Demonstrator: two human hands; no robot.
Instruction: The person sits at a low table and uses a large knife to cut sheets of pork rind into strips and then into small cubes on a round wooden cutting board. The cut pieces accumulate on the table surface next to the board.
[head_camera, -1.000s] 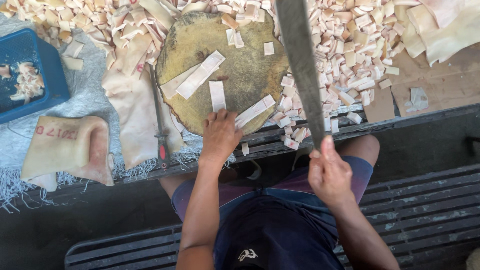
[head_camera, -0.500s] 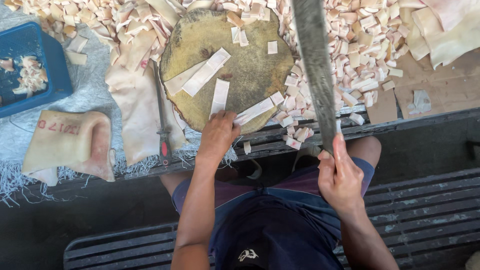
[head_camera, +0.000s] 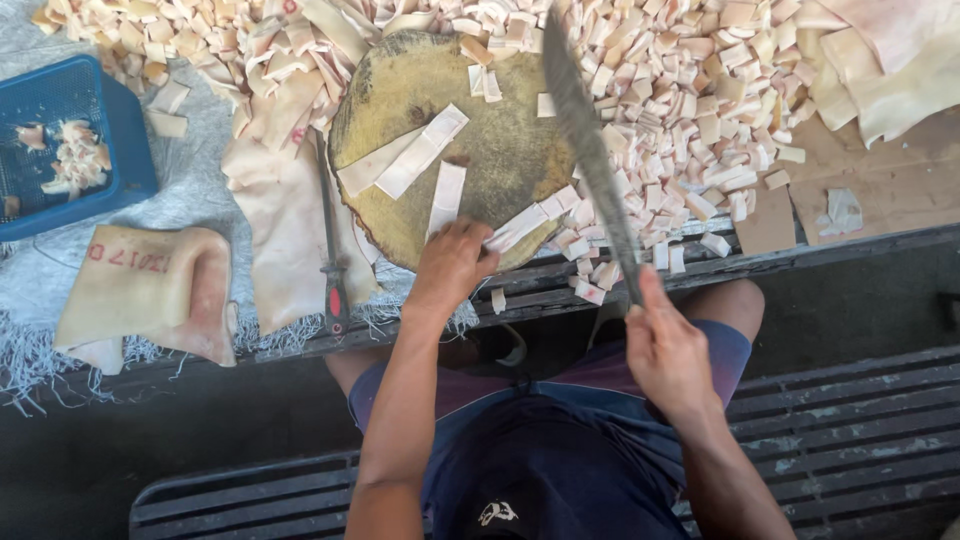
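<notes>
1. Since the earlier frame, we see the long dark steel blade (head_camera: 585, 150) tilted further left, its tip now over the far edge of the round yellowish wooden chopping block (head_camera: 400, 90), while our right hand (head_camera: 668, 350) sits slightly lower and nearer our lap.
2. Our right hand is closed around the blade's handle, thumb laid up along it; the handle itself is hidden inside the fist.
3. Our left hand (head_camera: 450, 262) presses, fingers curled, on the near end of a pale cream strip of soft hide-like material (head_camera: 530, 220) lying at the near right edge of the block.
4. That strip is already cut into short segments toward its right end.
5. We judge the strip to be light, limp and probably a little slippery, so it is best pinned flat from above near its end, fingertips tucked back from the edge.
6. Three more uncut pale strips (head_camera: 420, 150) lie across the block's middle, apart from our hand.
7. A wide heap of small cream cut pieces (head_camera: 700, 110) covers the far and right side of the table.
8. On the left sit a blue plastic mesh basket (head_camera: 120, 130) with a few scraps, a large folded tan sheet (head_camera: 150, 285), and a thin red-handled sharpening rod (head_camera: 332, 260) just beside the block.
9. We judge the blade heavy and long.
</notes>
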